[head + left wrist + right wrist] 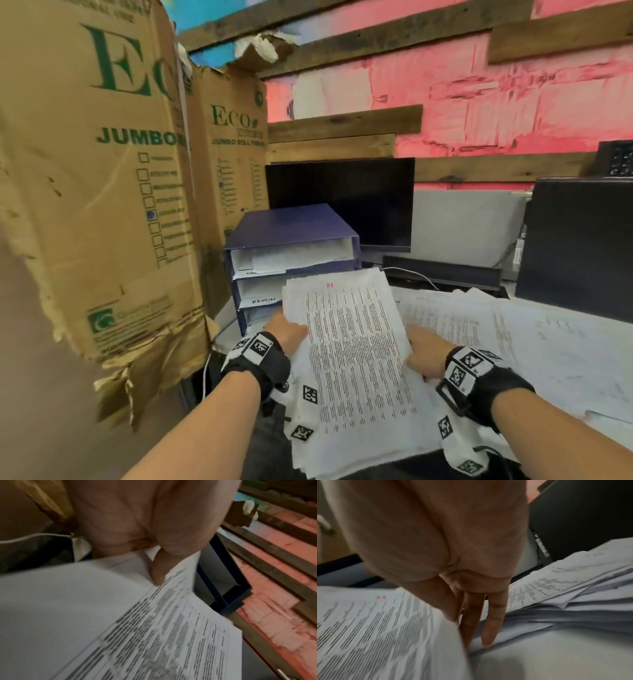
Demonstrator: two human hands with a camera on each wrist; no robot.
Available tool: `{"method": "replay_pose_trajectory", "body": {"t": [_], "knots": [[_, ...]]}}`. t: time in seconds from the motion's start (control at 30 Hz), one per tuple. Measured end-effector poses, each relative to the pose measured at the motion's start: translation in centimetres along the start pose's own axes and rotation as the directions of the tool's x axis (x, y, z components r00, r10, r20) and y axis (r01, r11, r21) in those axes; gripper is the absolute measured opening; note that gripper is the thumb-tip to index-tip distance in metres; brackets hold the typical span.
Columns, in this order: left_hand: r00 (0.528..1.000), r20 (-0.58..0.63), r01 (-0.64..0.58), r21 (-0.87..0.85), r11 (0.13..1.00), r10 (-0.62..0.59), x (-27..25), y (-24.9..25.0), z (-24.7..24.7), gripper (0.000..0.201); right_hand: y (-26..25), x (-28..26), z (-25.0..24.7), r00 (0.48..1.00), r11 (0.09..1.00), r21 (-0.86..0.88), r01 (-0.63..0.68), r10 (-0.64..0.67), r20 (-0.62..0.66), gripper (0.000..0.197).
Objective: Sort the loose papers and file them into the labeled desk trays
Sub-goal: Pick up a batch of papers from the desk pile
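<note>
A thick stack of printed sheets point(356, 359) with a red mark at its top is held between both hands over the desk's near edge. My left hand point(287, 330) grips its left edge, thumb point(158, 573) on the top sheet point(171, 635). My right hand point(424, 353) grips the right edge, thumb on top and fingers point(489, 626) beneath the stack point(373, 635). The blue stacked desk trays point(291, 246) stand just beyond the stack, one tier labeled ADMIN point(263, 300); a tray corner point(228, 588) shows past my left hand.
Loose papers point(513, 335) spread over the desk to the right, also piled by my right hand point(573, 588). Tall cardboard boxes point(102, 171) stand at the left. A dark monitor point(342, 202) and a black case point(579, 246) stand behind.
</note>
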State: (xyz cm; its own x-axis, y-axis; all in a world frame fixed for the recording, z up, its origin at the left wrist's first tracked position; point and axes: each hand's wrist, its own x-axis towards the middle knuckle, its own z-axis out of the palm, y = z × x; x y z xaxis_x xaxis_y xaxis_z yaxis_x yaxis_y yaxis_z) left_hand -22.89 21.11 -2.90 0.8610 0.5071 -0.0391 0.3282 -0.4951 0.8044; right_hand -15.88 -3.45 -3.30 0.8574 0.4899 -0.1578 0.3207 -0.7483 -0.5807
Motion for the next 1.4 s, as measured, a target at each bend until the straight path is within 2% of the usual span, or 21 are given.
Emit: {"method": "replay_pose_trajectory", "body": {"t": [0.07, 0.17, 0.23, 0.3, 0.43, 0.5, 0.57, 0.63, 0.67, 0.73, 0.8, 0.87, 0.93, 0.97, 1.0, 1.07, 1.1, 1.17, 1.27, 1.33, 1.4], "knots": [[0.995, 0.052, 0.07, 0.188, 0.98, -0.082, -0.6, -1.2, -1.2, 0.023, -1.1, 0.2, 1.3, 0.998, 0.999, -0.029, -0.027, 0.029, 0.062, 0.031], [0.995, 0.074, 0.03, 0.422, 0.906, -0.068, -1.3, -2.1, -2.4, 0.035, -2.3, 0.5, 2.6, 0.993, 0.992, 0.083, -0.092, 0.085, 0.086, 0.031], [0.996, 0.073, 0.02, 0.439, 0.898, -0.058, -1.2, -2.6, -3.1, 0.036, -3.0, 0.9, 3.0, 0.989, 0.983, 0.137, -0.12, 0.106, 0.101, 0.032], [0.993, 0.057, 0.073, 0.388, 0.919, -0.103, -0.6, -3.3, -3.5, 0.035, -3.8, 1.2, 3.4, 0.988, 0.983, 0.143, -0.111, 0.094, 0.12, 0.036], [0.982, -0.034, 0.188, 0.173, 0.967, -0.185, 0.0, -3.8, -4.7, 0.038, -4.6, 1.8, 4.5, 0.984, 0.977, 0.174, -0.12, 0.095, 0.15, 0.041], [0.983, -0.019, 0.183, 0.191, 0.964, -0.183, 0.0, -4.4, -5.3, 0.038, -4.7, 2.2, 4.9, 0.986, 0.98, 0.164, -0.114, 0.091, 0.141, 0.046], [0.972, 0.012, 0.228, 0.156, 0.961, -0.233, 0.6, -5.2, -5.2, 0.038, -4.5, 2.5, 5.1, 0.989, 0.98, 0.166, -0.108, 0.088, 0.121, 0.054], [0.979, 0.012, 0.195, 0.261, 0.945, -0.205, 1.2, -5.9, -5.0, 0.041, -4.4, 2.9, 5.2, 0.984, 0.959, 0.253, -0.13, 0.095, 0.149, 0.057], [0.982, 0.019, 0.174, 0.325, 0.93, -0.19, 1.2, -5.9, -4.9, 0.042, -4.3, 2.9, 5.2, 0.98, 0.947, 0.289, -0.14, 0.091, 0.177, 0.056], [0.972, 0.01, 0.221, 0.32, 0.921, -0.236, 1.4, -5.9, -4.4, 0.039, -4.1, 2.7, 4.8, 0.973, 0.953, 0.282, -0.108, 0.043, 0.227, 0.042], [0.965, 0.102, 0.197, 0.323, 0.926, -0.241, 1.1, -5.4, -4.4, 0.037, -3.9, 2.7, 4.3, 0.975, 0.976, 0.214, -0.035, -0.013, 0.221, 0.03], [0.974, 0.061, 0.177, 0.39, 0.904, -0.217, 0.8, -4.5, -3.9, 0.037, -3.9, 3.2, 3.8, 0.985, 0.984, 0.18, 0.005, -0.036, 0.167, 0.027], [0.979, 0.055, 0.168, 0.335, 0.927, -0.197, 1.1, -3.6, -3.7, 0.038, -4.3, 4.2, 3.3, 0.997, 0.982, 0.191, 0.008, -0.023, 0.08, 0.024], [0.98, 0.037, 0.181, 0.251, 0.951, -0.196, 1.6, -3.4, -3.5, 0.039, -4.5, 4.9, 3.1, 0.999, 0.979, 0.203, -0.008, -0.001, 0.042, 0.024], [0.98, 0.047, 0.193, 0.05, 0.98, -0.195, 2.4, -4.0, -3.4, 0.04, -4.8, 5.5, 3.0, 0.999, 0.977, 0.212, -0.033, 0.031, 0.016, 0.024], [0.942, -0.01, 0.318, -0.295, 0.901, -0.335, 3.5, -4.7, -2.9, 0.045, -5.4, 6.4, 2.9, 0.997, 0.974, 0.212, -0.076, 0.08, -0.013, 0.021], [0.937, -0.042, 0.314, -0.341, 0.886, -0.348, 3.6, -5.2, -2.8, 0.05, -5.7, 6.6, 3.1, 0.996, 0.971, 0.226, -0.078, 0.085, -0.025, 0.019], [0.915, -0.032, 0.365, -0.351, 0.862, -0.401, 4.0, -6.1, -2.8, 0.062, -6.1, 7.0, 3.3, 0.997, 0.958, 0.283, -0.052, 0.067, -0.043, 0.02], [0.913, 0.061, 0.4, -0.334, 0.854, -0.404, 3.7, -7.6, -3.2, 0.067, -6.8, 7.3, 3.5, 0.993, 0.925, 0.381, -0.007, 0.05, -0.105, 0.022], [0.928, 0.071, 0.369, -0.319, 0.873, -0.366, 4.1, -9.0, -3.4, 0.056, -7.2, 7.8, 3.4, 0.98, 0.894, 0.449, 0.012, 0.079, -0.183, 0.021], [0.948, 0.013, 0.311, -0.251, 0.917, -0.318, 4.4, -9.5, -3.6, 0.042, -7.4, 8.1, 3.2, 0.962, 0.868, 0.496, 0.033, 0.107, -0.252, 0.018]]}}
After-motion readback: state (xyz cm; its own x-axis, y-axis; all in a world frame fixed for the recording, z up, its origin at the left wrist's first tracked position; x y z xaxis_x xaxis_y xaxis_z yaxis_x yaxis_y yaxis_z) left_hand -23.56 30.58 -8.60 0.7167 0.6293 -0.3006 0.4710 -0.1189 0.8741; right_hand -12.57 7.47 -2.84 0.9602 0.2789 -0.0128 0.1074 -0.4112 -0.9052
